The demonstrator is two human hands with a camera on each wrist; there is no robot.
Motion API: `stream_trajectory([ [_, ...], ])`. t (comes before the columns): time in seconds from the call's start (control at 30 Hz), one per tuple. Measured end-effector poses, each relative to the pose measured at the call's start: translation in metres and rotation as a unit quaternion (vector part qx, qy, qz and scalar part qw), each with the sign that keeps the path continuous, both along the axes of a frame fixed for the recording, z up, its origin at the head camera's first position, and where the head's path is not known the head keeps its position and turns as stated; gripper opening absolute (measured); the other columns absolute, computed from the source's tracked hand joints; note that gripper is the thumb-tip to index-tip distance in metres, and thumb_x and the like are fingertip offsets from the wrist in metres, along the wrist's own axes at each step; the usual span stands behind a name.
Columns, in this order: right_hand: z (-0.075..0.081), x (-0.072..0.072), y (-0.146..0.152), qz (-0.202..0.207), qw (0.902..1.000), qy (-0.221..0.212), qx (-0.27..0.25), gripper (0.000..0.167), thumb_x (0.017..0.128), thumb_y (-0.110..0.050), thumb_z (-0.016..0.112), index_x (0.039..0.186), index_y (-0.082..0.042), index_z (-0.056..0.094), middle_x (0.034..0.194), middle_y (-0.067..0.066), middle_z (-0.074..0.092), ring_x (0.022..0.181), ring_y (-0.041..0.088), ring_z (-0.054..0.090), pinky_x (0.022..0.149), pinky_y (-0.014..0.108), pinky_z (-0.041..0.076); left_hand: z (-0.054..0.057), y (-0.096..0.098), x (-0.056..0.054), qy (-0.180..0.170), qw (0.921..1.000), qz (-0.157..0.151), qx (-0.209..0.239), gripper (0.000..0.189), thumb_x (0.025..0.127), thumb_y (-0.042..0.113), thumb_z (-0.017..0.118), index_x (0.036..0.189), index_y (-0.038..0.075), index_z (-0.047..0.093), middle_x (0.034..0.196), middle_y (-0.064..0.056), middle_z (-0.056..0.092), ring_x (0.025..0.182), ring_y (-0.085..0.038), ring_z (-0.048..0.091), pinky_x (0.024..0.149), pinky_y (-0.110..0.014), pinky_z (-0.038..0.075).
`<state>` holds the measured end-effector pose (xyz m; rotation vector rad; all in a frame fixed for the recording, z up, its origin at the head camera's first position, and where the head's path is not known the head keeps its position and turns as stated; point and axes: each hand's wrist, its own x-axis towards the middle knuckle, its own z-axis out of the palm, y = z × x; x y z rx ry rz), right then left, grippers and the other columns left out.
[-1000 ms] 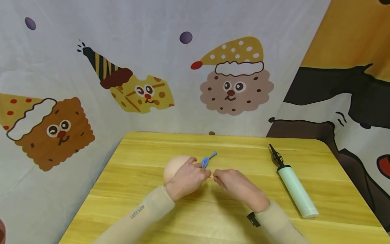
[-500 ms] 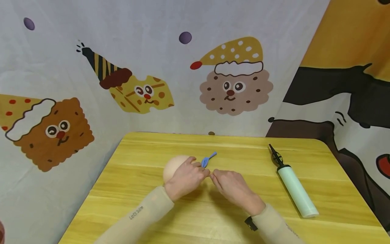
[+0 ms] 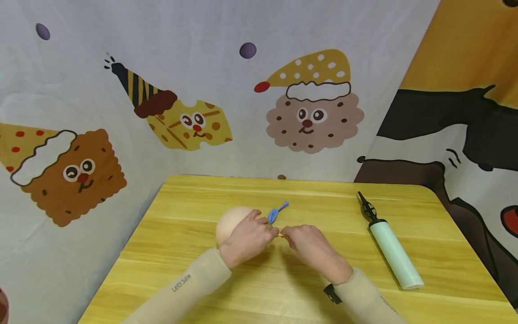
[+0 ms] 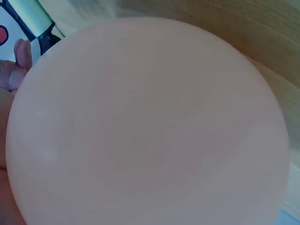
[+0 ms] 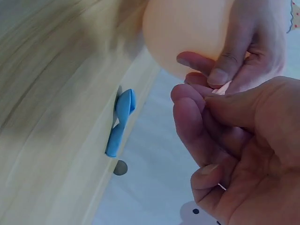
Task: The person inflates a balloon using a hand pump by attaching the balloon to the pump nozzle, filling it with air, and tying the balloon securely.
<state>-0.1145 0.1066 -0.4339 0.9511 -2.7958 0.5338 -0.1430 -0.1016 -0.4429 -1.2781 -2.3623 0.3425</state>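
Peach balloon (image 3: pixel 229 227), inflated; neck (image 5: pixel 223 88) pinched by two hands

Right hand (image 3: pixel 311 247): thumb and fingertips pinch the free end of the neck; other fingers curl in toward the palm.

Left hand (image 3: pixel 247 238): thumb and fingertips pinch the same neck just beside, closer to the balloon's round part.

Relation: the neck spans the narrow gap between the hands, long axis roughly parallel to the far edge of the tabletop (image 3: pixel 323 202). Round part lies left of and partly behind the left hand, the nearer of the two.

Appearance: pale, smooth, taut-looking, full; neck slim, more orange. Knot: cannot tell.

Location: left of the tabletop's middle; contact with the surface cannot be told.

Blue balloon (image 3: pixel 273 216), one, limp: lies just beyond the hands, toward the far edge.

Hand pump (image 3: pixel 393 252), one, mint-green barrel, black nozzle: lies toward the right edge, nozzle pointing at the far edge.
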Motion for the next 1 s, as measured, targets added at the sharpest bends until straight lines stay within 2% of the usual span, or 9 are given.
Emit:
stream_trajectory([
  [0.07, 0.000, 0.001, -0.001, -0.002, 1.0000, -0.003, 0.008, 0.006, 0.095, -0.003, 0.073, 0.091, -0.007, 0.070, 0.067, -0.005, 0.061, 0.054, 0.005, 0.050, 0.051, 0.023, 0.046, 0.000, -0.001, 0.000, -0.001, 1.0000, 0.005, 0.001, 0.003, 0.094, 0.024, 0.076, 0.092, 0.025, 0.075, 0.082, 0.010, 0.075, 0.083, -0.012, 0.069, 0.097, -0.040, 0.052],
  [0.2, -0.005, 0.001, -0.004, -0.013, 0.9998, -0.014, -0.003, 0.022, 0.103, -0.008, 0.064, 0.082, -0.012, 0.057, 0.062, -0.007, 0.047, 0.054, 0.005, 0.041, 0.048, 0.023, 0.039, 0.002, -0.002, -0.001, 0.003, 0.9999, 0.014, 0.004, 0.007, 0.095, 0.021, 0.075, 0.089, 0.023, 0.072, 0.081, 0.010, 0.074, 0.079, -0.011, 0.067, 0.096, -0.039, 0.052],
  [0.33, -0.008, 0.001, -0.006, -0.030, 0.9980, -0.039, -0.040, 0.031, 0.109, -0.015, 0.054, 0.078, -0.017, 0.051, 0.062, -0.010, 0.038, 0.054, 0.004, 0.035, 0.048, 0.022, 0.034, 0.006, -0.003, -0.001, 0.000, 0.9998, 0.015, 0.009, 0.009, 0.097, 0.019, 0.073, 0.089, 0.022, 0.072, 0.082, 0.010, 0.074, 0.079, -0.011, 0.066, 0.097, -0.039, 0.052],
  [0.43, -0.006, 0.000, -0.007, -0.039, 0.9914, -0.081, -0.094, 0.036, 0.110, -0.019, 0.051, 0.075, -0.018, 0.048, 0.060, -0.011, 0.036, 0.052, 0.002, 0.032, 0.048, 0.021, 0.032, 0.008, -0.004, -0.002, -0.004, 0.9996, 0.012, 0.024, 0.009, 0.100, 0.021, 0.071, 0.090, 0.022, 0.071, 0.082, 0.010, 0.074, 0.081, -0.012, 0.067, 0.098, -0.039, 0.052],
  [0.57, 0.001, -0.001, 0.001, -0.024, 0.9645, -0.163, -0.206, 0.041, 0.112, -0.023, 0.048, 0.072, -0.017, 0.045, 0.059, -0.010, 0.034, 0.051, 0.002, 0.028, 0.049, 0.021, 0.029, 0.010, -0.007, -0.006, 0.008, 0.9977, -0.012, 0.067, 0.009, 0.102, 0.024, 0.069, 0.094, 0.019, 0.069, 0.085, 0.008, 0.076, 0.088, -0.013, 0.070, 0.100, -0.042, 0.052],
  [0.7, 0.012, 0.001, 0.015, 0.005, 0.9230, -0.248, -0.294, 0.043, 0.114, -0.030, 0.043, 0.075, -0.012, 0.048, 0.063, -0.006, 0.035, 0.054, 0.006, 0.028, 0.053, 0.023, 0.029, 0.012, -0.015, -0.014, 0.037, 0.9913, -0.047, 0.117, 0.010, 0.100, 0.023, 0.072, 0.105, 0.015, 0.069, 0.090, 0.006, 0.076, 0.094, -0.013, 0.072, 0.102, -0.044, 0.051],
  [0.8, 0.020, 0.005, 0.027, 0.017, 0.8954, -0.287, -0.340, 0.044, 0.114, -0.029, 0.041, 0.077, -0.008, 0.050, 0.065, -0.002, 0.034, 0.055, 0.013, 0.026, 0.054, 0.026, 0.028, 0.012, -0.026, -0.021, 0.064, 0.9851, -0.066, 0.145, 0.026, 0.096, 0.022, 0.077, 0.118, 0.013, 0.066, 0.095, 0.003, 0.077, 0.095, -0.014, 0.073, 0.104, -0.046, 0.050],
  [0.9, 0.026, 0.009, 0.033, 0.029, 0.8803, -0.304, -0.363, 0.042, 0.115, -0.026, 0.040, 0.079, -0.005, 0.049, 0.066, 0.002, 0.032, 0.056, 0.020, 0.024, 0.054, 0.029, 0.026, 0.010, -0.039, -0.028, 0.082, 0.9797, -0.083, 0.163, 0.034, 0.099, 0.025, 0.073, 0.128, 0.012, 0.062, 0.101, -0.001, 0.077, 0.097, -0.016, 0.073, 0.106, -0.046, 0.049],
  [1.0, 0.029, 0.011, 0.033, 0.047, 0.8752, -0.315, -0.364, 0.042, 0.115, -0.025, 0.040, 0.079, -0.005, 0.049, 0.066, 0.004, 0.032, 0.057, 0.024, 0.024, 0.055, 0.029, 0.027, 0.005, -0.048, -0.032, 0.100, 0.9760, -0.102, 0.164, 0.032, 0.110, 0.033, 0.054, 0.131, 0.009, 0.059, 0.103, -0.002, 0.077, 0.097, -0.017, 0.073, 0.108, -0.048, 0.048],
])
